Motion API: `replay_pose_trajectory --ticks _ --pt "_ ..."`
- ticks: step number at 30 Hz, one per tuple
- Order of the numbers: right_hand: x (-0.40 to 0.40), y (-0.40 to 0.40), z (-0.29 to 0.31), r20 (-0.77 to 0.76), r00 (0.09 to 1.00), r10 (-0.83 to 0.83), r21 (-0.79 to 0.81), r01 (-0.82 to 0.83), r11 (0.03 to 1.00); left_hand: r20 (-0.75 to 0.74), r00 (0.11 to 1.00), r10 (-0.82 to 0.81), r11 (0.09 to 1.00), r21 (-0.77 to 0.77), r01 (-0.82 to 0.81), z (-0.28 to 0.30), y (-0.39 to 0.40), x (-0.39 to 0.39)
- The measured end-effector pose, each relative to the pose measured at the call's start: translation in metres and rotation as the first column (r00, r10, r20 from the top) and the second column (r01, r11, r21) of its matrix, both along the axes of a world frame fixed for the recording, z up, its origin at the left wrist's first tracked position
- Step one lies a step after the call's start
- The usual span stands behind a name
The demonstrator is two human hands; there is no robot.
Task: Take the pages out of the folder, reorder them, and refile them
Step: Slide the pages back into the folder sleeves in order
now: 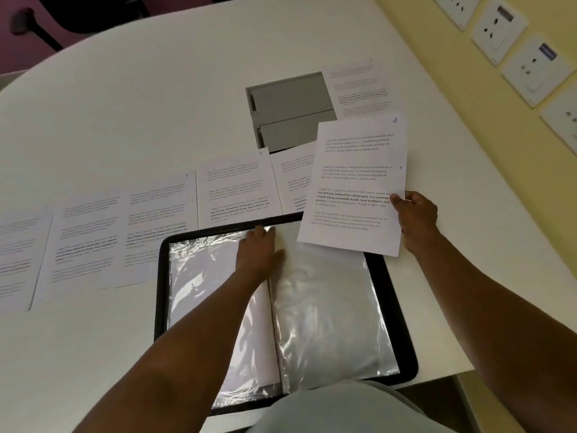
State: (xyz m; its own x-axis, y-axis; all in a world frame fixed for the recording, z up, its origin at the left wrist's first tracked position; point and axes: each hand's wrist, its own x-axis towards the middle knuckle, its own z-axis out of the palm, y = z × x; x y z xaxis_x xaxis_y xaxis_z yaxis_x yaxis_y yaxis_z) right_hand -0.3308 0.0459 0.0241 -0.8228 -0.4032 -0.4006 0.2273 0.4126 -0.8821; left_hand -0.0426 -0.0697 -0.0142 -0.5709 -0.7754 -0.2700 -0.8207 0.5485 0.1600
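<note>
The white surface (156,104) fills most of my view, its far edge curving away and its right edge running along a yellow wall with sockets (499,29). On it, close to my body, the black folder (160,276) lies open and flat, its spine running away from me and leaning a little to the left, so its long open span goes left to right; its near edge is partly hidden behind my shirt (343,407) and my left forearm crosses the left half. The clear sleeves (327,307) shine so much that I cannot tell what, if anything, sits inside them. Beyond the folder a row of printed pages (156,223) lies side by side from the left edge of view to the middle, each with its long axis pointing away from me; the leftmost is cut off, and the text is too blurred to read. One more page (359,89) lies farther back on the right, next to a grey recessed box (290,110) set into the surface. My right hand (415,214) pinches the right edge of a single sheet (352,182), held lifted over the folder's top right corner, its long axis pointing away, with a handwritten 4 at its top right. My left hand (259,248) rests with fingers stretched out on the top of the folder near the spine.
</note>
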Motion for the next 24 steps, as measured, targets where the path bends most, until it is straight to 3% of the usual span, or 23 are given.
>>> replay_pose_trajectory --ticks 10,18,24 --pt "-0.026 -0.017 -0.003 0.027 0.996 -0.08 0.001 0.08 0.997 0.016 0.997 -0.071 0.997 -0.022 0.071 -0.008 -0.033 -0.059" --pt "-0.026 -0.041 -0.007 0.046 0.996 -0.071 -0.025 0.072 0.997 -0.107 0.991 -0.084 0.988 0.12 0.097 -0.014 -0.041 -0.06" --pt "-0.024 -0.045 -0.013 0.052 0.997 -0.055 -0.014 0.056 0.998 -0.111 0.974 -0.197 0.97 -0.168 0.177 -0.032 -0.017 -0.042"
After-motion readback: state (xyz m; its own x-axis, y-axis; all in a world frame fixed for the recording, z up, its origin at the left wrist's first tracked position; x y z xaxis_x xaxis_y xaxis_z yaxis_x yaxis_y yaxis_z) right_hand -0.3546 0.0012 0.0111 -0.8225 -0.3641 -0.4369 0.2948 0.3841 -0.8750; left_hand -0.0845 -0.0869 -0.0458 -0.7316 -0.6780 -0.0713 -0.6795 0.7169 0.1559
